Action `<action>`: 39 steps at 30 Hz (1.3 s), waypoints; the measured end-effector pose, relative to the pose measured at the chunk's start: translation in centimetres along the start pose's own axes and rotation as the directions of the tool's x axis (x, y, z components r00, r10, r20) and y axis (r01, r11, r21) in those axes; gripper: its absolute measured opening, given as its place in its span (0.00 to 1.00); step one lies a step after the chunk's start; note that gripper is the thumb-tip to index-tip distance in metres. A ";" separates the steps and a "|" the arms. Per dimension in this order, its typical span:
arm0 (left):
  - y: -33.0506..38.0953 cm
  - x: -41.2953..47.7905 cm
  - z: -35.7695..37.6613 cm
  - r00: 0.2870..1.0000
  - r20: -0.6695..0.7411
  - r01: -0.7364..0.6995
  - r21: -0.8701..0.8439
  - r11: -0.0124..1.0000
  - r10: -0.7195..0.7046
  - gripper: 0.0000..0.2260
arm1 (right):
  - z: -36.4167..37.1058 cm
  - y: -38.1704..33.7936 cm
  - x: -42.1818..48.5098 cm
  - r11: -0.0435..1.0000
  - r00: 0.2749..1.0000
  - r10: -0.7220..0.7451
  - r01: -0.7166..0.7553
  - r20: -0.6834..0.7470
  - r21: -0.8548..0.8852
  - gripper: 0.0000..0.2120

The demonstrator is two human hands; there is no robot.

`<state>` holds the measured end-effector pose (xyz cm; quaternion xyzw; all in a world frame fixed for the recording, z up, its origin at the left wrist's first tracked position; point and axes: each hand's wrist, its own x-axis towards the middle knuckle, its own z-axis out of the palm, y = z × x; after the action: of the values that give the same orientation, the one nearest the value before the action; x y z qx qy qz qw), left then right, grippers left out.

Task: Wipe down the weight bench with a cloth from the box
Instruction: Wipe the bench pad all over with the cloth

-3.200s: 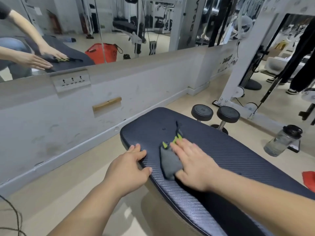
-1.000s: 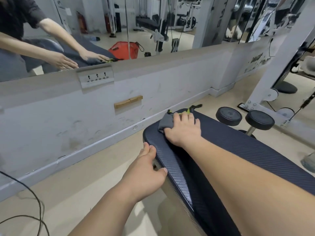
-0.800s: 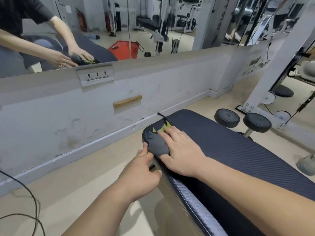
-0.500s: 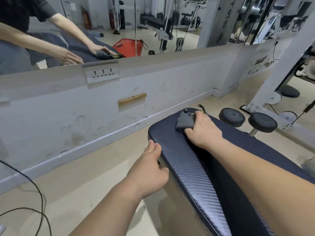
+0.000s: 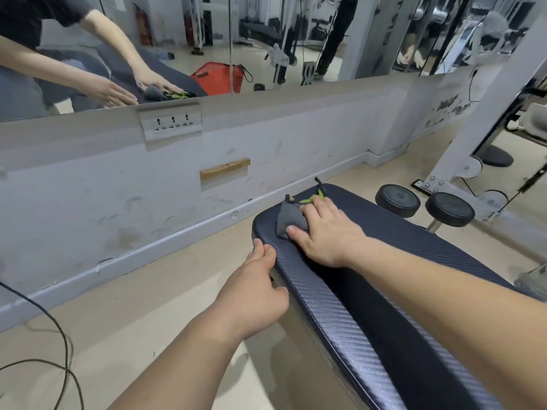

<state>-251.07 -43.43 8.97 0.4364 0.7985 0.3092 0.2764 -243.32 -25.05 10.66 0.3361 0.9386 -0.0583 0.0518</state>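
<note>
Cloth (image 5: 288,221) drawn back to weight bench (image 5: 414,229) corner under flat right hand (image 5: 325,235); left hand (image 5: 254,291) open at edge. Mid-wipe; nearer pad next.

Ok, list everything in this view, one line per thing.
weight bench: one, dark navy, centre to lower right
cloth: one, grey with lime-green trim, on the bench's far end
round pads: two, black, beyond the bench, right
socket panel: one, white, on the wall below the mirror
wooden block: one, tan, on the wall
mirror: one, along the wall's top
bag: one, red, seen only in the mirror
cable: one, black, floor, lower left
machine frame: one, white, upper right
left hand: against the bench's near edge
right hand: flat on the cloth
</note>
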 end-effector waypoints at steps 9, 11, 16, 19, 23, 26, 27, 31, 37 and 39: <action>-0.1 0.2 0.0 1.000 0.009 0.013 -0.031 0.999 -0.013 0.31 | 0.9 -1.2 -2.5 0.989 0.982 -0.145 0.144 -0.123 -0.013 0.35; 0.0 0.4 0.1 0.999 0.011 0.032 -0.043 0.999 -0.031 0.29 | 1.4 0.4 -6.2 0.957 0.948 -0.288 0.290 -0.134 -0.003 0.35; 0.2 0.3 0.7 0.998 -0.007 0.063 -0.044 0.997 -0.064 0.33 | 0.1 7.7 -4.3 0.986 0.985 -0.156 0.160 -0.078 0.040 0.38; -0.1 0.4 1.0 0.998 0.004 0.055 -0.023 0.998 -0.055 0.38 | 0.4 10.7 -0.7 0.969 0.952 0.246 -0.237 -0.180 0.070 0.36; 0.0 0.5 1.0 0.999 -0.010 0.037 0.006 0.999 -0.037 0.38 | 1.6 8.0 -0.9 0.947 0.927 0.320 -0.318 -0.194 0.039 0.34; 0.4 0.5 1.0 0.999 -0.022 0.026 0.005 1.000 -0.026 0.31 | 2.1 4.2 -6.2 0.994 0.979 0.080 -0.066 -0.186 0.082 0.35; 0.5 0.5 1.0 0.999 -0.020 0.032 -0.001 0.999 -0.032 0.32 | 2.4 3.0 -8.5 0.997 0.984 -0.023 0.036 -0.179 0.071 0.35; 0.6 0.1 0.6 0.999 0.005 0.038 -0.035 0.999 -0.037 0.29 | 2.4 2.7 -13.8 0.956 0.946 -0.292 0.295 -0.138 -0.003 0.36; 0.3 0.0 1.0 1.000 0.005 0.004 0.070 0.998 -0.004 0.24 | 1.2 10.4 -6.3 0.974 0.956 0.220 -0.204 -0.196 0.097 0.33; 0.4 0.3 1.2 0.999 0.007 0.050 0.119 0.992 -0.051 0.25 | 1.9 10.0 -5.9 0.948 0.919 0.318 -0.306 -0.233 0.087 0.31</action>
<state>-250.13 -42.74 8.39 0.4332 0.8249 0.2520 0.2616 -232.35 -21.33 8.87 0.4872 0.8704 -0.0305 -0.0636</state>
